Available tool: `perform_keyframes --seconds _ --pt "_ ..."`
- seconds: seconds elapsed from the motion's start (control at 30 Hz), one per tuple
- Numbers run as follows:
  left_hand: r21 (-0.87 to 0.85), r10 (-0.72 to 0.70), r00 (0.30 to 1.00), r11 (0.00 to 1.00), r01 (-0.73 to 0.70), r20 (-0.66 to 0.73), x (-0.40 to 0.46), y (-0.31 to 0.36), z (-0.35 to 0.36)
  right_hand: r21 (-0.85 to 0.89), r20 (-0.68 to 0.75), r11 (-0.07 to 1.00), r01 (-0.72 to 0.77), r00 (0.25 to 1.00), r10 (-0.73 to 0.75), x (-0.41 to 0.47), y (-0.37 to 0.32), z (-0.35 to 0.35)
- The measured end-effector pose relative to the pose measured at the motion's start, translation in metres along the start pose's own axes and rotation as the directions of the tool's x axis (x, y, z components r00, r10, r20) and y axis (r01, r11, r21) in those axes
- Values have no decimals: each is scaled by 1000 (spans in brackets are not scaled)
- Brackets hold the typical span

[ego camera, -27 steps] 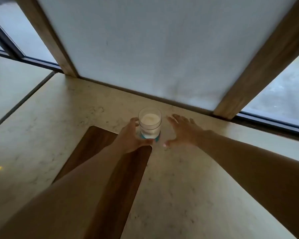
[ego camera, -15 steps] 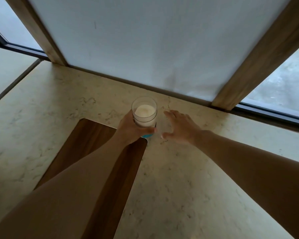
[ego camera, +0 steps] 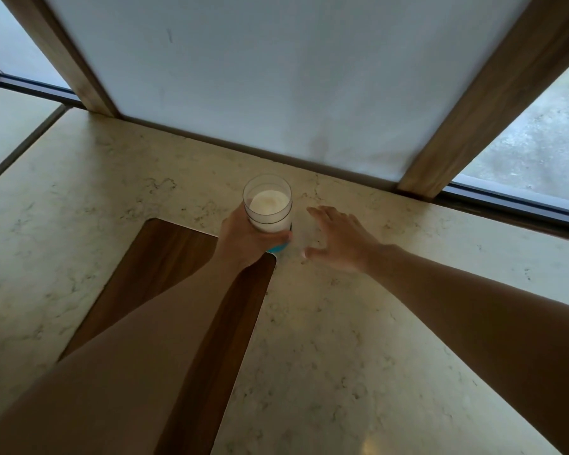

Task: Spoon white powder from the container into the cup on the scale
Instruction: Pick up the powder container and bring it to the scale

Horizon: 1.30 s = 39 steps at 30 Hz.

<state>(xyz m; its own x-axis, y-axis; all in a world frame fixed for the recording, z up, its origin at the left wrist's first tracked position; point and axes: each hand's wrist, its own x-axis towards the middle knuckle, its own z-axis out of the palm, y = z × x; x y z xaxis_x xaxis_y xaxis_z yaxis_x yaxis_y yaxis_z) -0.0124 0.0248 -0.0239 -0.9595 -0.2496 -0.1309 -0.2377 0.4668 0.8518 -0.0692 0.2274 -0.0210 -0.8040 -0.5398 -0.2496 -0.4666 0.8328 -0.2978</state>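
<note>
A clear container (ego camera: 267, 203) holding white powder, with a blue base, is gripped from the left by my left hand (ego camera: 243, 238) and seems lifted slightly above the marble counter (ego camera: 326, 323). My right hand (ego camera: 337, 239) hovers just right of the container with its fingers spread, touching nothing. No cup, scale or spoon is in view.
A dark wooden board (ego camera: 165, 261) lies on the counter under my left forearm. A frosted panel (ego camera: 276, 77) between two wooden posts closes off the back, with a window ledge (ego camera: 506, 208) at the right.
My left hand has closed around the container and raised it a little toward the back. My right hand has drawn slightly away from it, staying spread.
</note>
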Motion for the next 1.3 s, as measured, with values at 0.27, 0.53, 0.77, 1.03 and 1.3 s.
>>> perform_keyframes --seconds 0.27,0.53,0.77,1.03,1.3 --pt "39 45 999 998 -44 -18 -35 5 1 -3 9 1000 -24 1000 25 -31 1 -10" --pt "145 88 996 985 -89 14 -77 31 -1 16 4 999 -28 1000 28 -83 -7 -28" --pt "253 151 986 954 -163 65 -114 51 -13 62 -27 998 -27 999 28 -122 -28 -37" --pt "277 190 979 939 -204 79 -180 81 -27 58 -58 998 0 998 4 -186 -47 -52" --pt "299 247 965 918 -263 89 -241 91 -35 124 -108 992 -27 993 40 -256 -55 -53"
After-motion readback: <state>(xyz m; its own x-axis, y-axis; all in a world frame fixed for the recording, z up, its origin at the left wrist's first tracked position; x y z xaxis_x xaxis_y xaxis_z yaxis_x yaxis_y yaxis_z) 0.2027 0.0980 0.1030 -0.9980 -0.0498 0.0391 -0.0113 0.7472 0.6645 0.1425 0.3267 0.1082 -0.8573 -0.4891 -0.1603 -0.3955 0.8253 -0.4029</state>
